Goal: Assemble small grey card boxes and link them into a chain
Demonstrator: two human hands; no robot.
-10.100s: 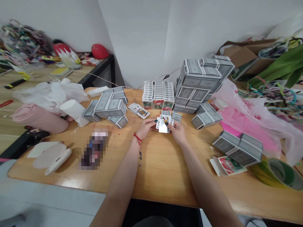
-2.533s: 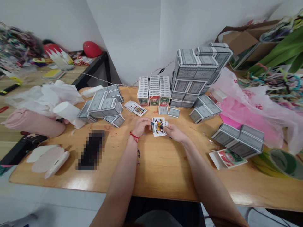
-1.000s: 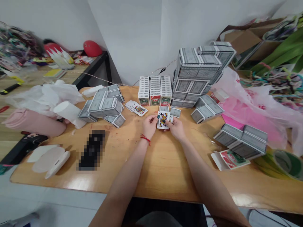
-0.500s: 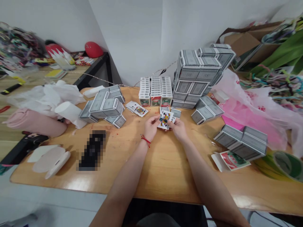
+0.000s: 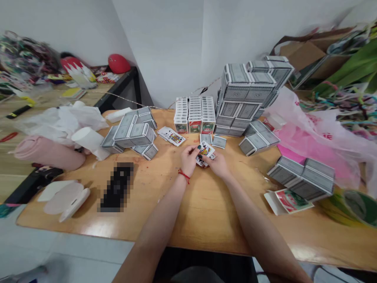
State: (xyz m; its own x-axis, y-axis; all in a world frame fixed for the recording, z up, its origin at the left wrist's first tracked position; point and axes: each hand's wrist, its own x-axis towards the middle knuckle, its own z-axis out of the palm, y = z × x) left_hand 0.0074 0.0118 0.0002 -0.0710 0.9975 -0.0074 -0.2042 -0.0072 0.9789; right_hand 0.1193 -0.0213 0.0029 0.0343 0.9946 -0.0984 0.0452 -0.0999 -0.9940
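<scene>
A few playing cards point(image 5: 207, 148) sit between the two hands, face up, held above the tabletop point(image 5: 203, 220) near its middle. The left hand point(image 5: 189, 160) pinches them from the left, its thumb (the nail is painted dark) on the edge of the top card, a queen. The right hand point(image 5: 218, 165) grips them from the lower right, its thumb lying across the queen's lower part; a card marked K peeks out just beside that hand. Both hands are closed narrowly on the cards, and the queen is tilted; how many cards lie beneath it I cannot tell.

Just beyond the held cards lie two face-down piles, the left pile point(image 5: 205, 138) and the right pile point(image 5: 219, 142), side by side with grey patterned backs. Farther left, beyond the left hand, a loose spread of face-up cards point(image 5: 173, 137) rests on the tabletop. Behind the piles stand three columns of card boxes point(image 5: 194, 114), and well to the right of the right hand lies an opened card box point(image 5: 294, 201).
</scene>
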